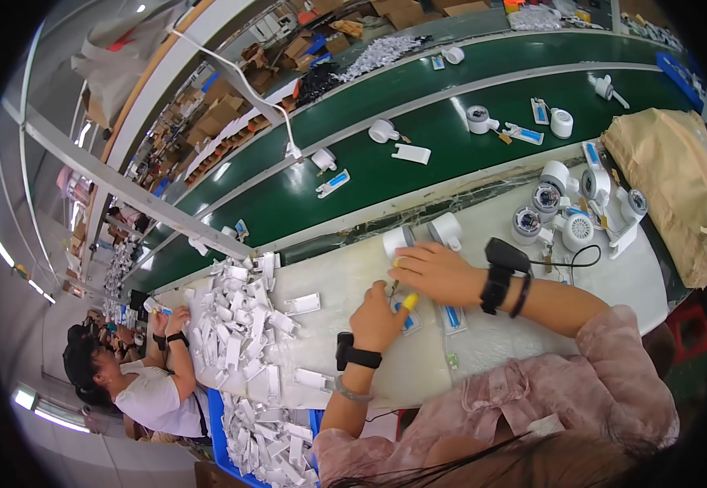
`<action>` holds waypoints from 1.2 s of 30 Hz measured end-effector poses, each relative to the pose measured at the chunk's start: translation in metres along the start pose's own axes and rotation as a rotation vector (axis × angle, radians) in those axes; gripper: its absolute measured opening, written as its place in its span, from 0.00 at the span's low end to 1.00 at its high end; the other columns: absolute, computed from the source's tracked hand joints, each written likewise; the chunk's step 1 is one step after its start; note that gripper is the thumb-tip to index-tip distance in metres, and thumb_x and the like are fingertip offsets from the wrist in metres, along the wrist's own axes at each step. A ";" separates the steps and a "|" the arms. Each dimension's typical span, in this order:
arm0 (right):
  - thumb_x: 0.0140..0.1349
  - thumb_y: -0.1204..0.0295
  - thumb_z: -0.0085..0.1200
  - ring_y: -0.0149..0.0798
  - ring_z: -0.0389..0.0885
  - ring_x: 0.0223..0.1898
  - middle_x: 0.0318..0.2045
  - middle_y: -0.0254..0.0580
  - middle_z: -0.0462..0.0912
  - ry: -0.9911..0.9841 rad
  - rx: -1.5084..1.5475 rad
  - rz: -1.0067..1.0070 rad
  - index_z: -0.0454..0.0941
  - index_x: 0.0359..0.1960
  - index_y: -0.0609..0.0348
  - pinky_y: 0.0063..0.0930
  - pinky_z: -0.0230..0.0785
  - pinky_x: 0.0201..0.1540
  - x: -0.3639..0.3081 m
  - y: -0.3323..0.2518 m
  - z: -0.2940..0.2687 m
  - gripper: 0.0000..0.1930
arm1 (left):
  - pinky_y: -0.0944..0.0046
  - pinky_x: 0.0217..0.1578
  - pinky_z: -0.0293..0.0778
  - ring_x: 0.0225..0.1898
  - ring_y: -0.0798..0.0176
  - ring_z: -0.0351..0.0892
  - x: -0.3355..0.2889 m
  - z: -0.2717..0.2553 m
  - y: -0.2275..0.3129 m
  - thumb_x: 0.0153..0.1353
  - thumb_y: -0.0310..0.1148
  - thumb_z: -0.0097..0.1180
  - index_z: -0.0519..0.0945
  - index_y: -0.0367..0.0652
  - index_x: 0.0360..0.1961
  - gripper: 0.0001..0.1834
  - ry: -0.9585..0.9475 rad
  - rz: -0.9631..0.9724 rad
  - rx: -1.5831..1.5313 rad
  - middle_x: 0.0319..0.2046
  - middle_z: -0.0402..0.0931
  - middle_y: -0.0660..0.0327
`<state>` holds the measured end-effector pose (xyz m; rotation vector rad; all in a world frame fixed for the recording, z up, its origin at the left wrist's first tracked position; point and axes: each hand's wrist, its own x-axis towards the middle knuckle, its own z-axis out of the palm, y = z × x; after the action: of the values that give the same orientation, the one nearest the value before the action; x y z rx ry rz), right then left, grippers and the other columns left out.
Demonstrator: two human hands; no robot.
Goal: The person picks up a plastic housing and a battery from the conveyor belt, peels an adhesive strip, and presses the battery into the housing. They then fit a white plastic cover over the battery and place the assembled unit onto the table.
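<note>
My left hand [376,319] is closed in a pinch over the white worktable, its thumb in a yellow finger cot. A thin, wire-like piece [392,294] shows at its fingertips, too small to name. My right hand [443,275] bends over the same spot, fingertips drawn together close to the left ones. What it grips is hidden. Just beyond the fingers, a white round housing [398,240] lies beside another white housing [446,231]. Below my hands are a white part with a blue battery-like cell [453,318] and a similar, partly covered part [411,324].
Loose white plastic parts [235,325] heap at left, above a blue bin [225,439] of more. Several round fan-like units [545,198] stand at right, near brown paper [666,183]. A green conveyor [288,199] carrying parts runs behind. A co-worker [154,390] sits at left.
</note>
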<state>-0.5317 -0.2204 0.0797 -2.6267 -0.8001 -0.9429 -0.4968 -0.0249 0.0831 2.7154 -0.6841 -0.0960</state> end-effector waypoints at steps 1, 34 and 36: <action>0.53 0.70 0.53 0.42 0.71 0.55 0.43 0.40 0.78 0.006 -0.004 -0.006 0.76 0.42 0.54 0.41 0.57 0.61 0.000 0.003 0.008 0.13 | 0.52 0.34 0.75 0.37 0.46 0.80 0.000 -0.002 0.004 0.54 0.51 0.60 0.68 0.43 0.53 0.32 -0.047 0.059 0.002 0.40 0.77 0.49; 0.32 0.29 0.60 0.53 0.60 0.62 0.63 0.44 0.63 -0.645 -0.415 1.168 0.56 0.68 0.38 0.61 0.58 0.55 -0.100 0.316 -0.110 0.58 | 0.50 0.49 0.73 0.51 0.46 0.73 0.350 0.019 -0.075 0.53 0.42 0.60 0.71 0.54 0.55 0.26 0.066 -0.079 0.284 0.47 0.76 0.53; 0.33 0.29 0.60 0.54 0.67 0.59 0.59 0.46 0.69 -0.686 -0.414 1.123 0.59 0.67 0.38 0.54 0.63 0.55 -0.088 0.315 -0.112 0.56 | 0.49 0.49 0.72 0.47 0.43 0.77 0.347 0.030 -0.046 0.54 0.46 0.60 0.72 0.50 0.54 0.27 0.183 0.189 0.067 0.44 0.78 0.48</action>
<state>-0.4666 -0.5600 0.0964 -3.0129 0.8745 0.1405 -0.1749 -0.1592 0.0451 2.6627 -0.8967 0.2221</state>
